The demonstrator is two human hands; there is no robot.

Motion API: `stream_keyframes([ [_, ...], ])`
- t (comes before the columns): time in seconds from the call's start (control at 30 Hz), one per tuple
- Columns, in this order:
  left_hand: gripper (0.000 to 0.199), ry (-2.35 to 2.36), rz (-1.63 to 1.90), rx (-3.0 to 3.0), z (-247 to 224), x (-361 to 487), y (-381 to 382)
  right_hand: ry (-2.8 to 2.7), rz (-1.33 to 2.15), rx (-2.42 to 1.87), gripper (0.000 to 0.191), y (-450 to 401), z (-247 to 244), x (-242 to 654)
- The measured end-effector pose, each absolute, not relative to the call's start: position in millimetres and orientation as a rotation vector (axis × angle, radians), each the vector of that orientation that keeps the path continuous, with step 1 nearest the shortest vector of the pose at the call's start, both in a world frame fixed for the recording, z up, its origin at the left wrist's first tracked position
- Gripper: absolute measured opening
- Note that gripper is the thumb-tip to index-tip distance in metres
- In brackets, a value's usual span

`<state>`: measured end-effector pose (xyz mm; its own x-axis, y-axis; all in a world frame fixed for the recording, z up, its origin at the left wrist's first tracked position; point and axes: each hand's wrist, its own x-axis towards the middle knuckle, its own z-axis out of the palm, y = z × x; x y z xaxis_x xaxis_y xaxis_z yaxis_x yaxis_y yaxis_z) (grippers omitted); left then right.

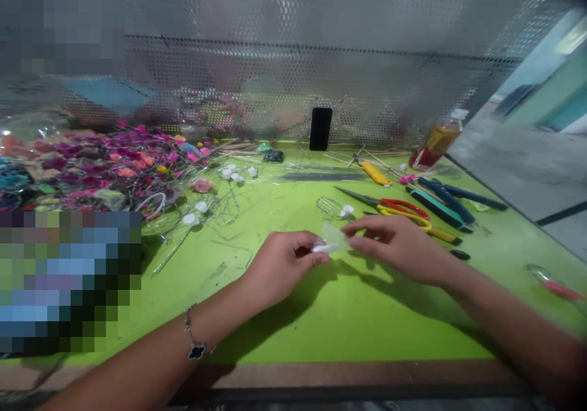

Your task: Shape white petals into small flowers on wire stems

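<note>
My left hand [282,264] is closed in a pinch on a small white piece [323,248], held over the green table [293,331]. From it a thin, translucent whitish film [335,236] reaches across to my right hand [398,249], whose thumb and fingertips close on the film's other edge. Whether the film and the white piece are joined, I cannot tell. Just beyond the hands lies a bent wire loop [331,207] with a white tip [347,210]. More wire pieces with white tips [191,219] rest to the left.
Red-handled scissors [403,207], a yellow cutter [375,172] and pliers [447,200] lie at right, below a bottle [435,142]. A phone [320,128] leans on the perforated metal panel [293,62]. Pink and purple craft flowers [114,160] pile up at left.
</note>
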<state>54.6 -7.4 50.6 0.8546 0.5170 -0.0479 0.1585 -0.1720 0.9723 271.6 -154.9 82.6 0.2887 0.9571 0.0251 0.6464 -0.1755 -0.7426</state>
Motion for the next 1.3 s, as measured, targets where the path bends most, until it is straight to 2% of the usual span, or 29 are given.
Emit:
stream_keyframes([
  [0.17, 0.013, 0.429, 0.329, 2.082, 49, 54, -9, -1.222, 0.987, -1.708, 0.045, -152, 67, 265],
  [0.3, 0.010, 0.433, 0.370, 2.087, 50, 54, -11, -1.063, 1.106, -1.632, 0.043, -155, 60, 272],
  [0.47, 0.012, 0.429, 0.354, 2.046, 49, 56, -12, -1.112, 0.992, -1.679, 0.038, -157, 67, 270],
  [0.63, 0.011, 0.400, 0.403, 2.010, 48, 59, -9, -1.124, 1.025, -1.639, 0.029, -154, 70, 268],
  [0.77, 0.017, 0.461, 0.408, 2.000, 47, 59, -8, -1.129, 0.966, -1.567, 0.031, -156, 64, 266],
  [0.93, 0.011, 0.426, 0.446, 2.036, 49, 58, -10, -1.202, 0.888, -1.603, 0.024, -158, 66, 264],
  [1.13, 0.013, 0.306, 0.527, 2.025, 48, 58, -10, -1.068, 1.055, -1.502, 0.027, -154, 68, 266],
  [1.3, 0.020, 0.391, 0.465, 2.000, 48, 56, -10, -1.348, 0.544, -1.565, 0.006, -156, 63, 267],
])
